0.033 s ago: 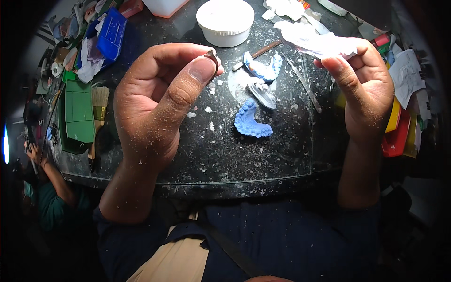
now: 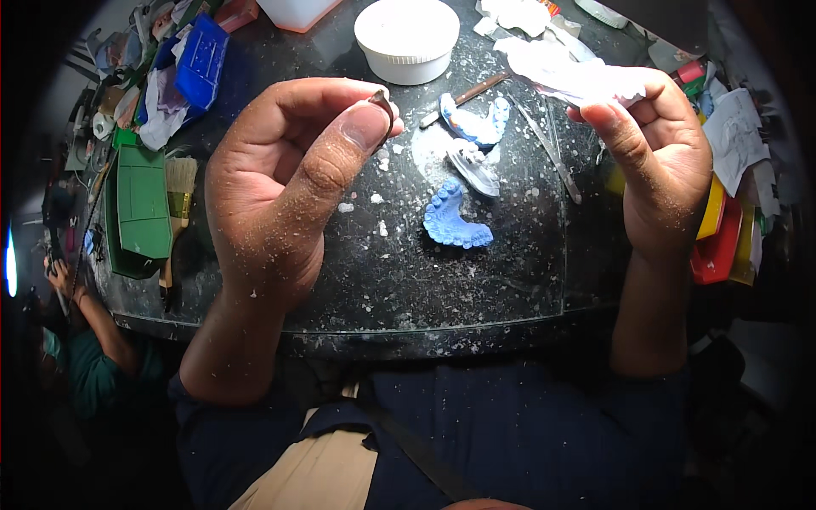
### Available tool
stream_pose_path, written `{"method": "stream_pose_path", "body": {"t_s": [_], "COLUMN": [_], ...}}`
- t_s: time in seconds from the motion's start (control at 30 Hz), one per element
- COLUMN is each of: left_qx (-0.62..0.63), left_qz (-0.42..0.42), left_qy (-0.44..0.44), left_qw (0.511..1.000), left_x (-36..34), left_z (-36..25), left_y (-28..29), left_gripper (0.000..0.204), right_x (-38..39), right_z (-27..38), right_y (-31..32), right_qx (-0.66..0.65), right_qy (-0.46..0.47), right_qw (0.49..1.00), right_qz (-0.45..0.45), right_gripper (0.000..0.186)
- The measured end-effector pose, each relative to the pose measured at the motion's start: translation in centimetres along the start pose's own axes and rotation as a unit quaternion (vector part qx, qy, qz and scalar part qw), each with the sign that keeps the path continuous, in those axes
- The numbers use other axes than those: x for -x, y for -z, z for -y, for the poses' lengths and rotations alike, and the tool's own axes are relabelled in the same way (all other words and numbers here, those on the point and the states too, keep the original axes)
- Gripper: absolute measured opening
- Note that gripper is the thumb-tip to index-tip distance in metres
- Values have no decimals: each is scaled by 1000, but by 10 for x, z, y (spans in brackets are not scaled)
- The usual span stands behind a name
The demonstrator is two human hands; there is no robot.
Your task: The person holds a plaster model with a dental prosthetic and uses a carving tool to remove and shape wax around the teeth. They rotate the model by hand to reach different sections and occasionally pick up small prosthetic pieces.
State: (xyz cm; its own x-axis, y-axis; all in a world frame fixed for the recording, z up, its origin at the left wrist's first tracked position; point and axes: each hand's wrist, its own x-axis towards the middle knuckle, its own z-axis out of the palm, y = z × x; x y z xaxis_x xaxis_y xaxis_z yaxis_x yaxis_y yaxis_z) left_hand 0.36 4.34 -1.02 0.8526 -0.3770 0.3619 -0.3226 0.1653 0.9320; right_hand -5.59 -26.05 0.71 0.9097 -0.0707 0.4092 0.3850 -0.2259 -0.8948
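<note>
My left hand (image 2: 285,183) is raised over the table, pinching a small dark curved strip (image 2: 384,110), metallic in look, between thumb and forefinger. Between the thumb and fingers of my right hand (image 2: 663,166) is a crumpled white paper (image 2: 574,75). Pale dust and crumbs cover both hands. Between them on the black table lies a blue dental cast (image 2: 457,223), arch-shaped with teeth. Beyond it are a grey-white piece (image 2: 476,174) and a second blue cast (image 2: 476,126) with white on it. A brown-handled tool (image 2: 478,88) and a thin metal tool (image 2: 551,151) lie nearby.
A white round tub (image 2: 408,51) stands at the back. Left are a green bin (image 2: 143,200), a brush (image 2: 180,183) and a blue bin (image 2: 206,64). Red and yellow bins (image 2: 718,246) edge the right. A person's arm (image 2: 104,327) shows far left.
</note>
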Motion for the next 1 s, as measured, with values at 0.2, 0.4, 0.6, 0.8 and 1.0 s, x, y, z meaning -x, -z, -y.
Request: {"method": "stream_pose_path", "body": {"t_s": [0.2, 0.4, 0.6, 0.8, 1.0], "left_qx": [3, 3, 6, -65, -146], "left_qz": [-5, 2, 1, 36, 86], "left_qy": [7, 4, 4, -27, -32], "left_qw": [1000, 1000, 1000, 997, 985], "left_x": [1, 1, 3, 3, 3], "left_z": [2, 1, 2, -2, -6], "left_y": [0, 0, -1, -2, -4], "left_gripper": [22, 22, 22, 20, 19], "right_x": [3, 4, 6, 8, 12], "right_z": [0, 1, -3, 2, 3], "right_y": [-7, -7, -9, -17, -31], "right_qx": [15, 47, 44, 86, 69], "right_qy": [-2, -7, 4, -22, -19], "right_qw": [1000, 999, 999, 991, 983], "right_qz": [17, 19, 25, 96, 171], "right_gripper": [29, 31, 31, 32, 30]}}
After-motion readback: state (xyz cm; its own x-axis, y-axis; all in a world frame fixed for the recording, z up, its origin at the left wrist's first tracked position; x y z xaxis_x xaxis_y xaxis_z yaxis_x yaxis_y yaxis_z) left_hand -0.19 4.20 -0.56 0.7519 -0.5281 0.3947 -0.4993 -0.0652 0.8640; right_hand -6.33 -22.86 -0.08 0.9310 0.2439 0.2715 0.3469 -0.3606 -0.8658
